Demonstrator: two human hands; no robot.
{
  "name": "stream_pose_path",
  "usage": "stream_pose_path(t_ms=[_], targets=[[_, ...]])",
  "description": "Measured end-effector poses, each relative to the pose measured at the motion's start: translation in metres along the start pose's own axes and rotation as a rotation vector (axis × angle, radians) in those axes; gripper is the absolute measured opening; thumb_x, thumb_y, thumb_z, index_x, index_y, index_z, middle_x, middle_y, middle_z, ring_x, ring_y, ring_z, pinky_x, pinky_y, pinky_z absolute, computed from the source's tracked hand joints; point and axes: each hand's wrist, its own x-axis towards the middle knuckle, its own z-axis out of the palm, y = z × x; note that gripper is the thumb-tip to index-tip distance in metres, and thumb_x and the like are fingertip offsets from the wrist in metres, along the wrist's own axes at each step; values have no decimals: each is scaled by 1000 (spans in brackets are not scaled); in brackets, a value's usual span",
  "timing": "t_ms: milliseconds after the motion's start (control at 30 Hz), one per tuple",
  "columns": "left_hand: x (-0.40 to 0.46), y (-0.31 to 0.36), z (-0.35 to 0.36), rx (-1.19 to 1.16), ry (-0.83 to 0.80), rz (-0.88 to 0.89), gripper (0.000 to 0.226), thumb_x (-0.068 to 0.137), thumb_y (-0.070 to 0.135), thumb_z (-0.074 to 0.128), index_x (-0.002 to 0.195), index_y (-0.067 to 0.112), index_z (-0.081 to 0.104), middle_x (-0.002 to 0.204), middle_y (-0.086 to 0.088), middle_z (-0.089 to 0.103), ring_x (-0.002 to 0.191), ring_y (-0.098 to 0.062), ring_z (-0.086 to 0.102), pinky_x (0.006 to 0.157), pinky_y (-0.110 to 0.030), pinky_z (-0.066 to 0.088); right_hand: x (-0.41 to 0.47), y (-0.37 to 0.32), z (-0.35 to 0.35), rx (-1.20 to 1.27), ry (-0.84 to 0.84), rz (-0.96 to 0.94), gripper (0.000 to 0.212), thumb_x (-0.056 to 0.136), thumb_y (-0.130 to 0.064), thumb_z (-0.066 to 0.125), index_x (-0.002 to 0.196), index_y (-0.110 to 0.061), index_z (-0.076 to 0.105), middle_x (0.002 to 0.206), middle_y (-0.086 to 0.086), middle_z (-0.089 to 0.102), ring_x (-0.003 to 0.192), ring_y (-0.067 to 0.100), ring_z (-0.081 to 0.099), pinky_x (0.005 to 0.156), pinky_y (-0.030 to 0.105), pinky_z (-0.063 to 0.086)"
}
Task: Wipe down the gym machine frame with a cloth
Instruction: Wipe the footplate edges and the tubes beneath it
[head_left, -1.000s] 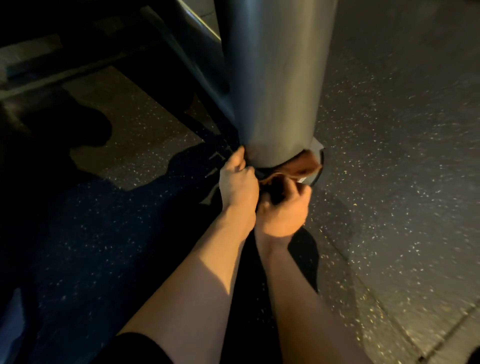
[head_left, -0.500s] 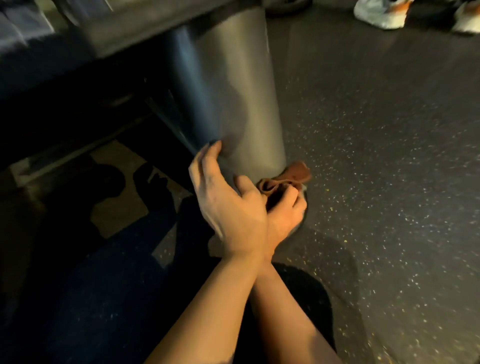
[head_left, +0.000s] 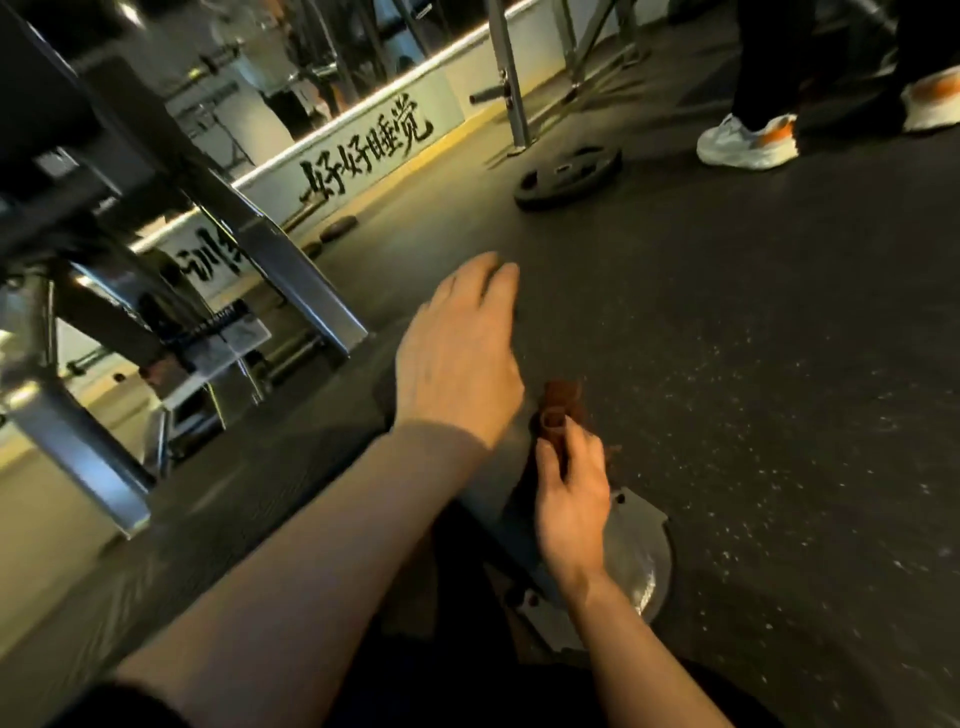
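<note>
1. While my right hand (head_left: 571, 499) curls its fingers and thumb around the small rust-brown cloth (head_left: 558, 410), I see that cloth bunched into a roll, poking up out of the fist above the floor.
2. My left hand (head_left: 457, 364) hangs in the air just left of the cloth, back turned to the camera, fingers loosely spread and gripping nothing.
3. The grey steel gym machine frame (head_left: 291, 265) slants down at the left; its angled leg meets the dark speckled rubber floor (head_left: 753, 364) beyond my left hand, and neither hand touches it.
4. A round grey metal base plate with bolts (head_left: 641, 551) lies flat on the floor right under my right wrist.
5. Farther off, a black weight plate (head_left: 569, 176) lies flat on the floor near a thin upright post.
6. At the top right, another person's white and orange sneaker (head_left: 748, 143) stands on the floor.
7. A low white wall panel with black brush lettering (head_left: 363, 150) runs behind the frame.
</note>
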Motion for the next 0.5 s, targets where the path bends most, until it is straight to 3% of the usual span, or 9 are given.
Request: stream_pose_path(t_ms=[100, 233, 333, 433, 500], targets=[[32, -22, 7, -3, -373, 71, 87, 87, 31, 68, 155, 19, 14, 160, -3, 23, 145, -19, 26, 117, -33, 26, 7, -24, 12, 44, -51, -161, 47, 93, -38, 45, 135, -22, 55, 132, -2, 50, 120, 12, 49, 102, 28, 38], [36, -33, 14, -334, -474, -26, 84, 88, 24, 69, 154, 21, 18, 158, -2, 27, 144, -13, 27, 120, -31, 20, 15, -15, 12, 74, -28, -144, 45, 93, -45, 41, 131, -26, 57, 124, -9, 52, 112, 9, 52, 94, 25, 41], [32, -38, 17, -424, -509, -115, 86, 88, 27, 69, 155, 26, 15, 158, 0, 28, 144, -11, 26, 120, -37, 22, 19, 14, 9, 13, 71, 121, 28, 98, -33, 49, 122, -25, 61, 115, -7, 54, 106, 16, 55, 92, 30, 42], [32, -39, 16, -430, -533, -202, 86, 89, 35, 66, 155, 23, 12, 162, 2, 15, 148, -11, 14, 122, -39, 15, 18, 33, -2, 14, 155, 430, 30, 99, -27, 48, 125, -19, 60, 121, 2, 54, 117, 24, 50, 102, 37, 36], [35, -39, 16, -408, -547, -190, 85, 90, 42, 61, 155, 17, 12, 162, -1, 13, 149, -13, 10, 122, -39, 13, 18, 30, -9, -16, 168, 558, 31, 100, -22, 47, 128, -15, 59, 129, 7, 52, 124, 27, 46, 106, 34, 31]])
